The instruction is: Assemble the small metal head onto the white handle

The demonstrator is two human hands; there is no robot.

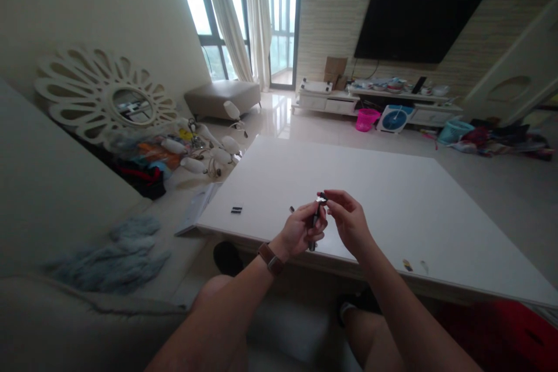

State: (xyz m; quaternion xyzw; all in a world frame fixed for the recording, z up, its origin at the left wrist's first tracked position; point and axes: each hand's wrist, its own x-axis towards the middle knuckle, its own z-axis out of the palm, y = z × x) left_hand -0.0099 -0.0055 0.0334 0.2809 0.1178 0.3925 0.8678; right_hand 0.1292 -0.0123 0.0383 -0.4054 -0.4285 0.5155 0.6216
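Above the near edge of the white table, my left hand (300, 228) is closed around a slim dark handle (315, 220), held roughly upright. At its upper end is a small head, dark with a bright shiny patch, that looks like a razor's; its exact kind is too small to tell. The thumb and fingers of my right hand (349, 218) pinch this head from the right. A small dark-tipped object (292, 209) lies on the table just beyond my left hand, partly hidden by it. A brown-strapped watch (270, 258) is on my left wrist.
The white table (370, 174) carries a small piece with two black strips (236, 210) at left. A small yellow-and-dark item (407, 265) and a pale clear bit (424, 267) lie near its front edge. White lamp shades (220, 155) and a pink basket (366, 120) stand beyond.
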